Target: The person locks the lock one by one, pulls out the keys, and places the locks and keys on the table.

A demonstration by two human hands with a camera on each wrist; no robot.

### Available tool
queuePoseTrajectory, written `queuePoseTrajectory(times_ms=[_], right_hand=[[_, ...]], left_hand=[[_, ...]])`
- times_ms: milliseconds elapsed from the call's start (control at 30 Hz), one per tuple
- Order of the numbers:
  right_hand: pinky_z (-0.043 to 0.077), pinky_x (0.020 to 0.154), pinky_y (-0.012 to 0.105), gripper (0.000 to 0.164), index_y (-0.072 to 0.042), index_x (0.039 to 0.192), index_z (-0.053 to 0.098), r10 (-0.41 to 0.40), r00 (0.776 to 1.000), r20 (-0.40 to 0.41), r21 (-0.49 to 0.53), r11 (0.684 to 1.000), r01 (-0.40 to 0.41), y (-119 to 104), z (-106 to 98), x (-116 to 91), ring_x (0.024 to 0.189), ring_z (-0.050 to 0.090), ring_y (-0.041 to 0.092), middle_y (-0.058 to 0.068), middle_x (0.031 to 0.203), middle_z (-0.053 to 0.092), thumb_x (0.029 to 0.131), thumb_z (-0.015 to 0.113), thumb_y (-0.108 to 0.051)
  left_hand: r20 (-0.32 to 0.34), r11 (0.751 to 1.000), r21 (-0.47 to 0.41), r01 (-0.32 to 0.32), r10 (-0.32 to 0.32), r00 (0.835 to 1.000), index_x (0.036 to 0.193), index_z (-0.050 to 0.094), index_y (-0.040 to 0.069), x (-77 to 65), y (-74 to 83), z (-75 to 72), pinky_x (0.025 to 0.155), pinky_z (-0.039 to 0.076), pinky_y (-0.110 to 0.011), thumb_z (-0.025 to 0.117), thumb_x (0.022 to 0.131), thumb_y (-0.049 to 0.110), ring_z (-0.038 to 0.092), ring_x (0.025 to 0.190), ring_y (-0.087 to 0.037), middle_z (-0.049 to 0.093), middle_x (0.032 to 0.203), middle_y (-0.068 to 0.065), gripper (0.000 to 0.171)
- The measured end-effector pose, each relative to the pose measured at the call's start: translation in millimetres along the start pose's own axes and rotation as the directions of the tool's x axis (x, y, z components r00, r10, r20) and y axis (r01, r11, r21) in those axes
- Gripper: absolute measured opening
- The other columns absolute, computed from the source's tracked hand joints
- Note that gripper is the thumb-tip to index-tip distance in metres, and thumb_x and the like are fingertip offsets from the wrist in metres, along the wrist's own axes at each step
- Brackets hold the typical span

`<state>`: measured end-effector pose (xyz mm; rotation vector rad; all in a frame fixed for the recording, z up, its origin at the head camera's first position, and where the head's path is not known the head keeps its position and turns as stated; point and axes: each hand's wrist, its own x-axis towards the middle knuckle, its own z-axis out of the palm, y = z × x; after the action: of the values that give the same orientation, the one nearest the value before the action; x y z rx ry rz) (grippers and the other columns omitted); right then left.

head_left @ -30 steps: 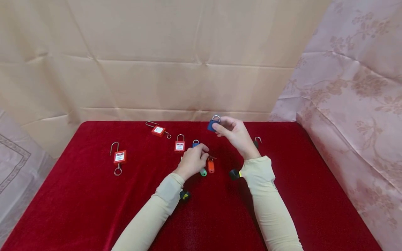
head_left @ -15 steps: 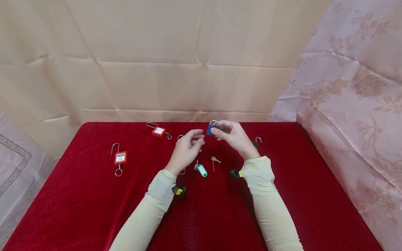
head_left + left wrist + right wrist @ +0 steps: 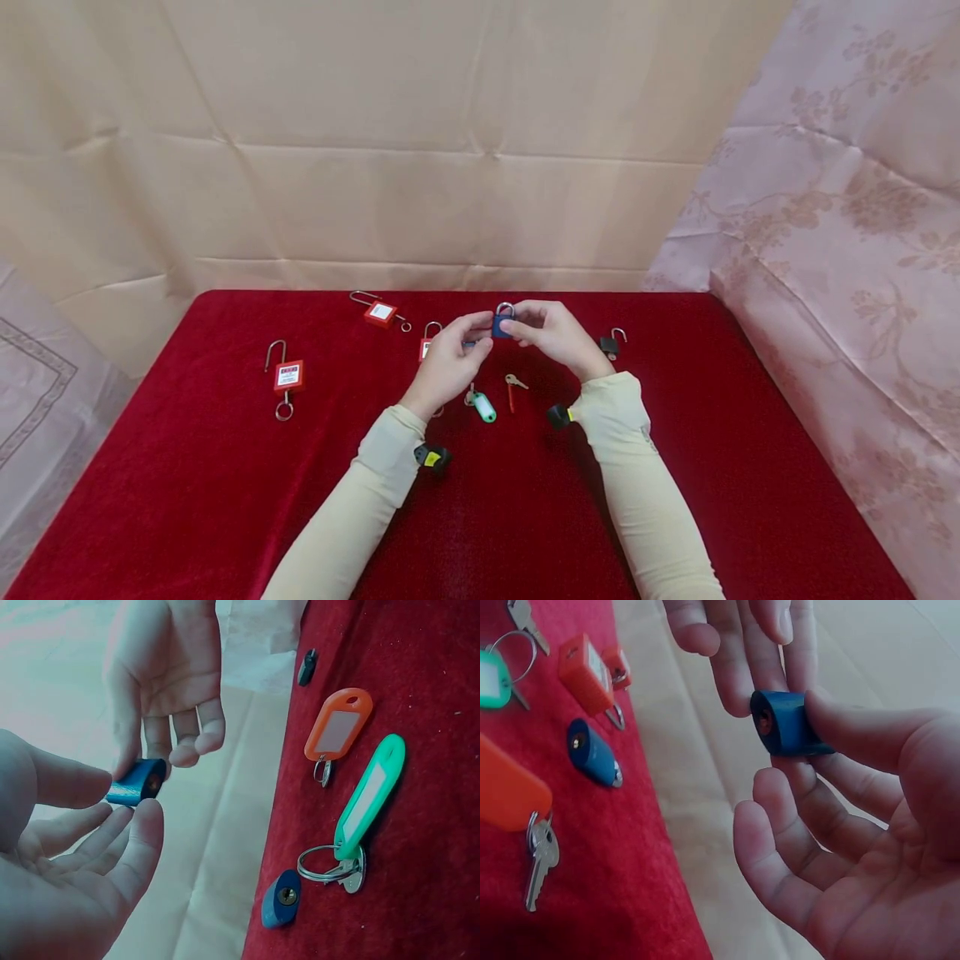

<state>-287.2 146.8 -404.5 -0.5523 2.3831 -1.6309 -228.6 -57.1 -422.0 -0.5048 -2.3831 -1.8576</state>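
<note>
My right hand (image 3: 551,329) pinches a small blue padlock (image 3: 502,324) between thumb and fingers, above the table, shackle up. The keyhole in its underside shows in the right wrist view. My left hand (image 3: 450,358) is beside it with fingers fairly straight, fingertips right at the padlock's left side; its thumb stands off in the right wrist view. Below, a second blue padlock (image 3: 279,900) stands on the red cloth, mostly hidden by my left hand in the head view. Near it lie a green key tag (image 3: 484,407) with keys and an orange key tag (image 3: 512,398) with a key.
Red padlocks stand or lie to the left: one unlocked with a ring (image 3: 288,377), one at the back (image 3: 381,314), one partly behind my left hand (image 3: 426,348). A black unlocked padlock (image 3: 609,345) is at the right. Beige cloth (image 3: 480,208) hangs behind the table.
My left hand has risen from beside the second blue padlock to the held one. My right hand has lowered slightly and moved left with its padlock. The orange tag has turned onto its edge.
</note>
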Motion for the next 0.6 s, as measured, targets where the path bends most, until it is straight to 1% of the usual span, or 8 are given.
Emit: queuePoseTrajectory(times_ms=[67,233,433,600], right_hand=[[0.058,0.080,0.036,0.027,-0.001,0.115,0.070,0.010,1.000,0.014,-0.009,1.000,-0.010,1.5,0.0,0.5,0.096,0.065,0.048,0.012,0.099,0.072,0.094,0.075,-0.017],[0.059,0.082,0.036,0.029,0.001,0.120,0.068,0.032,0.999,0.040,-0.001,0.999,-0.032,6.2,0.0,2.1,0.099,0.067,0.049,0.015,0.104,0.071,0.095,0.073,-0.012],[0.060,0.079,0.035,0.031,0.006,0.125,0.064,0.063,0.998,0.028,-0.007,0.998,-0.063,9.8,2.3,3.9,0.098,0.068,0.048,0.020,0.104,0.071,0.095,0.069,-0.002],[0.060,0.079,0.037,0.034,0.006,0.128,0.060,0.074,0.997,0.009,-0.019,0.997,-0.074,8.2,3.3,3.5,0.097,0.068,0.048,0.022,0.103,0.070,0.095,0.068,0.002]], left_hand=[[0.010,1.000,-0.012,0.010,-0.010,1.000,0.141,0.055,0.001,0.0,0.2,0.6,0.099,0.051,-0.038,0.063,0.100,0.005,0.062,0.120,-0.024,0.061,0.136,-0.012,0.042],[0.036,0.999,-0.009,0.036,-0.035,0.999,0.142,0.052,-0.003,-0.6,0.2,3.0,0.100,0.051,-0.039,0.063,0.099,0.003,0.061,0.121,-0.029,0.060,0.135,-0.017,0.045],[0.077,0.997,0.027,0.070,-0.072,0.994,0.145,0.047,-0.005,-0.7,-3.2,7.5,0.101,0.050,-0.043,0.063,0.098,0.004,0.057,0.128,-0.032,0.056,0.142,-0.020,0.051],[0.102,0.996,0.029,0.081,-0.084,0.991,0.148,0.043,-0.005,-0.1,-3.4,10.0,0.103,0.048,-0.047,0.064,0.097,0.006,0.055,0.131,-0.032,0.051,0.147,-0.021,0.056]])
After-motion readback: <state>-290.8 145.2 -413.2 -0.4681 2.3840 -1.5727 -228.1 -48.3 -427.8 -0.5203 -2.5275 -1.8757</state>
